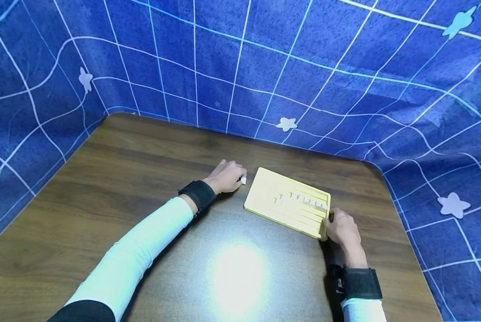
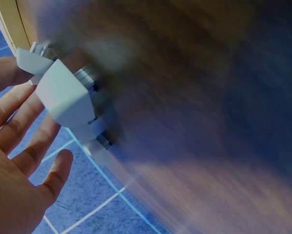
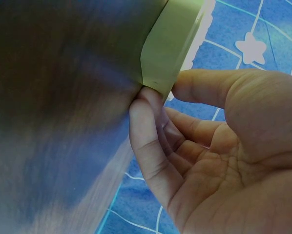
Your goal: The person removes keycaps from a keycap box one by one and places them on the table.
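My left hand (image 1: 226, 175) is over the table left of a yellow tray (image 1: 260, 188), its thumb and fingertips at a small white block (image 1: 243, 180). In the left wrist view, several white blocks (image 2: 65, 97) with grey ridged parts cluster at those fingertips; the thumb and a finger pinch the uppermost one, and the other fingers spread behind. My right hand (image 1: 343, 228) grips the tray's right short edge near its front corner, thumb on one side and curled fingers beneath in the right wrist view. A row of small white pieces (image 1: 313, 202) stands in the tray's grooves.
The tray lies on a brown wooden table (image 1: 144, 147). Blue cloth (image 1: 224, 58) with white grid lines and stars hangs around the table's back and sides. A bright light reflection (image 1: 239, 281) shows on the tabletop toward the front.
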Tool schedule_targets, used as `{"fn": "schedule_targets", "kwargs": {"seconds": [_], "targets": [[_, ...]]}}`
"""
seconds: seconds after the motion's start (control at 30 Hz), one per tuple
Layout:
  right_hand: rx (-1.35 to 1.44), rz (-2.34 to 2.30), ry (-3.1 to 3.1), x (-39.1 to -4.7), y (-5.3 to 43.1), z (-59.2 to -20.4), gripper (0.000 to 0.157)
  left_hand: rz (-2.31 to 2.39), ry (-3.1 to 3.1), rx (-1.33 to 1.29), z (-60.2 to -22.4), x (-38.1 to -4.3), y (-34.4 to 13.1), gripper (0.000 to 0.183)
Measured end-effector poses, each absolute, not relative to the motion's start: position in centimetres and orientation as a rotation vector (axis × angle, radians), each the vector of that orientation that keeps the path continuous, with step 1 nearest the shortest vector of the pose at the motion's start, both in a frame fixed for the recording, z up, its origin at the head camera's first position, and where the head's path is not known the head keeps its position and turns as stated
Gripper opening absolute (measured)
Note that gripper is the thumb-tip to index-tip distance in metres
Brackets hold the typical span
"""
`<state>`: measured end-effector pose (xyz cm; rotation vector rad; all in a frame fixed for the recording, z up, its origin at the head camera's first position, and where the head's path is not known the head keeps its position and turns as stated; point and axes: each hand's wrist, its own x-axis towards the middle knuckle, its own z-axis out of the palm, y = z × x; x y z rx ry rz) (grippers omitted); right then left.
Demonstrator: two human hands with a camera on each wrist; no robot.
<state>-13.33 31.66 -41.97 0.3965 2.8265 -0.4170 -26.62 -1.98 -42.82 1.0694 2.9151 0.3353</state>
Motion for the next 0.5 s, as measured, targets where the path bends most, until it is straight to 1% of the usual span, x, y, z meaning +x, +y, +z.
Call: {"fn": "schedule_targets", "kwargs": {"seconds": [0.27,0.5], "targets": [[0.382,-0.409,2.843,-13.33,31.73,-42.14,0.044,0.373,2.921,1.055,-43.11,-26.55,-2.03,0.006],[0.397,-0.404,2.839,-13.28,31.64,-42.08,0.045,0.409,2.923,1.026,-42.88,-26.78,-1.93,0.021]]}}
